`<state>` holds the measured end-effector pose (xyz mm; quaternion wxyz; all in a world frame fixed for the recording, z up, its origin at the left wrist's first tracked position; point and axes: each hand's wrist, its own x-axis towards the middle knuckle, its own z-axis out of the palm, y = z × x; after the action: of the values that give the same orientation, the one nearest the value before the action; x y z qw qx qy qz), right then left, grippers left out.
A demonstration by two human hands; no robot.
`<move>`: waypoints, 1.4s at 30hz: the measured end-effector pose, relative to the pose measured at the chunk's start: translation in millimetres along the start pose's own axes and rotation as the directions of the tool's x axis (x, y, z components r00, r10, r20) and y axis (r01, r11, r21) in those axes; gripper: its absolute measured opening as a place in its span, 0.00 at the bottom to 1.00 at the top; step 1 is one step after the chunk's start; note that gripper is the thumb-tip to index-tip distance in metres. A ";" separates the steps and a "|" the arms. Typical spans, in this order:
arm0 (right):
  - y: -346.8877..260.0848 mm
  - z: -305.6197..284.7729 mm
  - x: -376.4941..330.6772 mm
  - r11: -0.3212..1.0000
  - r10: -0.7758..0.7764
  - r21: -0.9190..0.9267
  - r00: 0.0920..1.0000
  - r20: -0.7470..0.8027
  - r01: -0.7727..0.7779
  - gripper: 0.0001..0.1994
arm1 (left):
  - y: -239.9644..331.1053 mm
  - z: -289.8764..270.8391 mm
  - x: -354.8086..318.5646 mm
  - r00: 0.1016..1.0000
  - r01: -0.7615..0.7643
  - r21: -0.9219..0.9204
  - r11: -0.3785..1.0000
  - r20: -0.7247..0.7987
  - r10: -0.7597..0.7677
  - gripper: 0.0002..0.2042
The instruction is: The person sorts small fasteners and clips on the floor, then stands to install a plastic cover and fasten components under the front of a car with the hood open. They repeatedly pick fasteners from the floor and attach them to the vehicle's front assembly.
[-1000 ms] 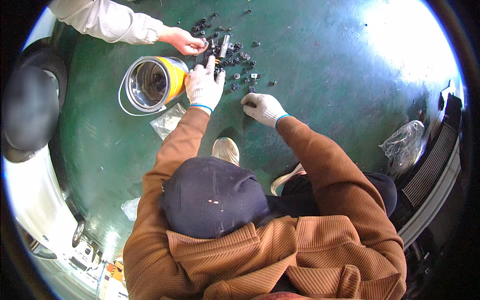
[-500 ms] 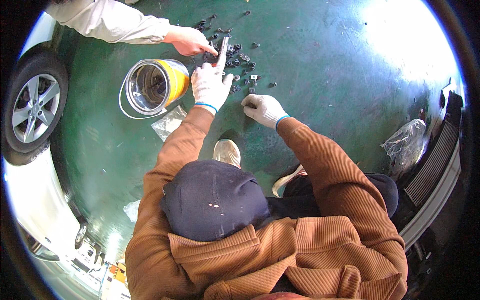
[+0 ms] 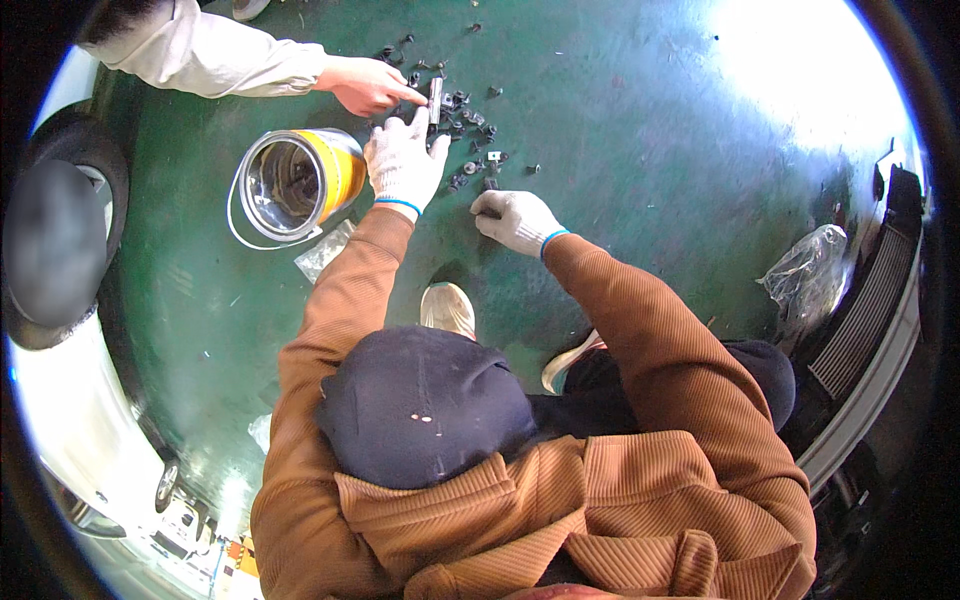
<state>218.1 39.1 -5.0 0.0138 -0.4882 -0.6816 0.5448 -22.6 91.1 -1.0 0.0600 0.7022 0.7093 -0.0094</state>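
Nearest to us: dark cap (image 3: 425, 405) and brown ribbed jacket (image 3: 560, 500), both sleeves reaching forward over the green floor (image 3: 640, 130). We crouch; one light shoe (image 3: 447, 308) shows between the arms.

Our right hand (image 3: 515, 220), white glove, rests low on the floor, fingers curled under, knuckles up. We can't tell if anything is inside the curl. It sits just short of the scattered small black parts (image 3: 465, 125).

Our left hand (image 3: 403, 165), also gloved, is stretched further out, palm down, fingers spread and loose, tips at the near edge of the parts pile. Index tip is right by a small pale bar (image 3: 435, 100); grip on it not clear.

Just beside the left hand, to its left: a yellow tin can (image 3: 300, 180) lying on its side, mouth toward us, with a clear plastic bag (image 3: 325, 250) on the floor below it.

Farther out: another person's bare hand (image 3: 368, 85), pale sleeve, pinching at the same pile.

Versus half a second ago: the left hand has come a bit nearer the other person's hand, the right hand hasn't shifted, and the can is in the same place.
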 end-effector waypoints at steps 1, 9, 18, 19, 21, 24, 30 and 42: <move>0.2 0.1 0.3 1.000 0.005 -0.013 1.000 -0.002 -0.005 0.16 | 2.1 -0.7 6.3 0.999 -0.006 -0.021 1.000 -0.035 0.005 0.31; 0.9 1.5 0.1 1.000 -0.010 0.025 1.000 -0.016 0.010 0.16 | 32.4 -14.6 24.2 0.989 -0.043 0.022 0.999 0.142 0.039 0.34; 0.2 -2.0 0.5 1.000 0.007 0.028 1.000 -0.007 -0.007 0.15 | 19.2 0.9 -9.4 0.990 -0.031 -0.024 0.999 0.140 0.034 0.31; 0.4 -1.1 0.7 1.000 -0.010 0.019 1.000 -0.021 0.010 0.15 | 16.3 4.7 -14.7 0.991 -0.034 -0.021 0.999 0.125 0.037 0.31; 1.5 0.5 0.4 1.000 -0.026 0.003 0.999 -0.032 0.026 0.15 | 12.9 11.0 -28.1 0.999 -0.042 -0.102 0.994 0.019 0.044 0.29; 2.8 2.4 -0.1 0.999 -0.031 -0.011 0.999 -0.025 0.031 0.15 | 12.6 14.1 -51.0 0.999 0.001 -0.251 0.968 -0.041 -0.012 0.25; 5.2 3.4 0.5 0.998 -0.058 -0.005 0.998 -0.032 0.058 0.15 | 33.1 6.6 -101.6 0.969 0.234 -0.733 0.639 0.232 -0.090 0.17; -25.1 40.6 -14.9 0.994 0.031 0.108 0.997 -0.068 -0.024 0.15 | 18.2 7.8 -141.3 0.739 0.666 -0.731 0.149 0.674 -0.003 0.16</move>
<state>187.3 1.2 5.1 0.0561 -0.5147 -0.6437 0.5635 -2.9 -50.0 6.5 0.6606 0.2896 0.6572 0.2188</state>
